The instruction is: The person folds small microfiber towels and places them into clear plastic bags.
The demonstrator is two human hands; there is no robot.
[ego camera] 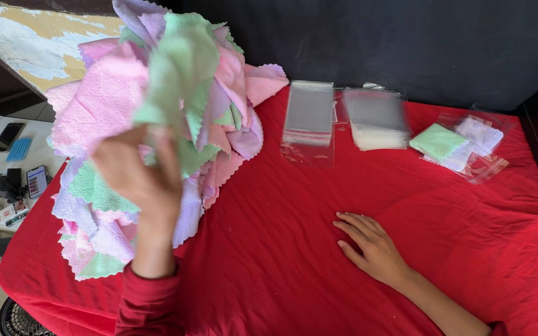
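Pile of pastel pink, green and lilac scalloped cloths [157,143] at bench's left edge, my left hand [139,180] pinching one green cloth [179,74], my right hand [372,246] spread flat on red bench cover [281,249].

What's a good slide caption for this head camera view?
Left hand lifts a green cloth from a pastel pile; right hand rests flat on the red tablecloth.

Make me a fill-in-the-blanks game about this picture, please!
1. The left hand lifts a ____ cloth from the cloth pile.
2. The right hand lies flat on the ____ tablecloth.
3. The clear bags lie ____ the pile and the packed cloths.

Missing words: green; red; between
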